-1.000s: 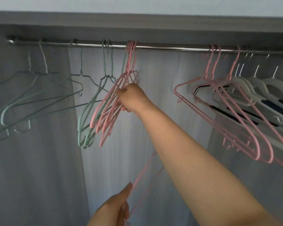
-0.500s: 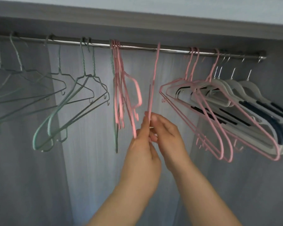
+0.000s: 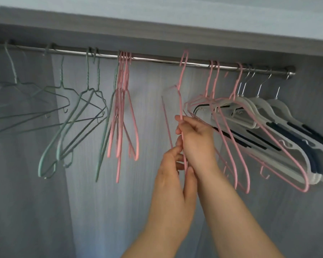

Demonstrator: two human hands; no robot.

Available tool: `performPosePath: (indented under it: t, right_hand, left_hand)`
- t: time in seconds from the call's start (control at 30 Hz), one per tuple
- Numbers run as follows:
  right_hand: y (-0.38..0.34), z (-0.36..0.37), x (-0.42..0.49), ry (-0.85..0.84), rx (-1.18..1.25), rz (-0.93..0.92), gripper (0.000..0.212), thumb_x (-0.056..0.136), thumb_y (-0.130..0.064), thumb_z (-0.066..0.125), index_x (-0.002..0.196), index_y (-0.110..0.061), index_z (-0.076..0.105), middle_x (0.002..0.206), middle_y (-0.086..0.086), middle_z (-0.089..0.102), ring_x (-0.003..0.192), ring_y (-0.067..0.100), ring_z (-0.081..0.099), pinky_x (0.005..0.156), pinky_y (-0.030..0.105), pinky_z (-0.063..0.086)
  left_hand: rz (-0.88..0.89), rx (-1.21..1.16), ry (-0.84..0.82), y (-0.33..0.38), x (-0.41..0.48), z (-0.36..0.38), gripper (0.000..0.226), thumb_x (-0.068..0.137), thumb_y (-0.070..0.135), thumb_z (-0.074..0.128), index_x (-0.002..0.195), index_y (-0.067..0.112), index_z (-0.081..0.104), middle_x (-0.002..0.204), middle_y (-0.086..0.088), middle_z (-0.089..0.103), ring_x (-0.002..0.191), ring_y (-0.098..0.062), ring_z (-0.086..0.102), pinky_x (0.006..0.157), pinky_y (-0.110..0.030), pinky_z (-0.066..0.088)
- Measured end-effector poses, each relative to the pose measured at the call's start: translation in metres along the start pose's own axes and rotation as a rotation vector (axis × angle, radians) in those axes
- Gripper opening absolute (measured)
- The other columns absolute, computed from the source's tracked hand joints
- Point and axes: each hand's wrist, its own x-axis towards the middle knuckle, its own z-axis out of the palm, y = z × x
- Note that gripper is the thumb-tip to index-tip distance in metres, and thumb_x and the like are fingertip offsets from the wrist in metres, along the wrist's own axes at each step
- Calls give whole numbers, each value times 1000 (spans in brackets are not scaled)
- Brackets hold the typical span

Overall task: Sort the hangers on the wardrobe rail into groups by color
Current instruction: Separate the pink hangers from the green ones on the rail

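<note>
Fingers (image 3: 179,119) of a person's right hand (image 3: 197,140) curl round the thin wire of a single pink hanger (image 3: 179,97), while the left hand (image 3: 172,179), just below at six o'clock, pinches the same wire between thumb and forefinger lower down. Seen edge-on, the pink hanger hangs at twelve o'clock from the two hands, its hook over the wardrobe rail (image 3: 157,60) in the gap between two pink groups. At nine o'clock from the hands a bunch of pink hangers (image 3: 120,112) dangles from the rail, one green hanger (image 3: 106,131) touching its left side; farther out toward ten o'clock, more green hangers (image 3: 87,75) spread loosely along the bar. At three o'clock three pink hangers (image 3: 233,94) fan out, the nearest just beside the right hand, and behind them, toward two o'clock, white hangers (image 3: 259,103) with dark strips crowd the rail's end. Both forearms rise from the frame's bottom edge at six o'clock, against the grey back panel (image 3: 153,108).
</note>
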Motion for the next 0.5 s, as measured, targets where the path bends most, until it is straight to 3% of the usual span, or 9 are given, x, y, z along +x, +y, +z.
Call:
performPosePath:
  t: [0.2,0.27,0.4,0.5]
  right_hand:
    - [3,2,-12,9,-19,-57,25,91,-10,45,91,-22,67,56,-8,48,39,6,37,42,19,34]
    - [-4,5,-8,21,-15,-91,24,91,-8,43,79,-6,64,56,-1,46,44,14,37,45,21,32]
    - [-7,14,20,69,64,-32,22,90,-2,40,86,16,53,54,1,41,46,16,34,44,21,30]
    - [5,21,23,112,157,62,27,89,-2,41,72,15,53,53,2,40,46,15,32,49,27,27]
  left_hand:
    - [74,91,77,-6,-21,-3,37,79,44,42,116,52,41,112,28,53,105,11,51,83,1,34]
    - [107,98,90,-6,-21,-3,41,82,40,41,123,45,41,115,28,53,109,12,49,87,0,33]
    - [106,104,107,-5,-14,2,47,84,37,35,130,32,38,128,28,44,116,15,42,94,0,27]
    - [70,129,145,-11,-16,2,49,82,38,34,130,31,40,123,34,45,112,20,41,92,3,27]
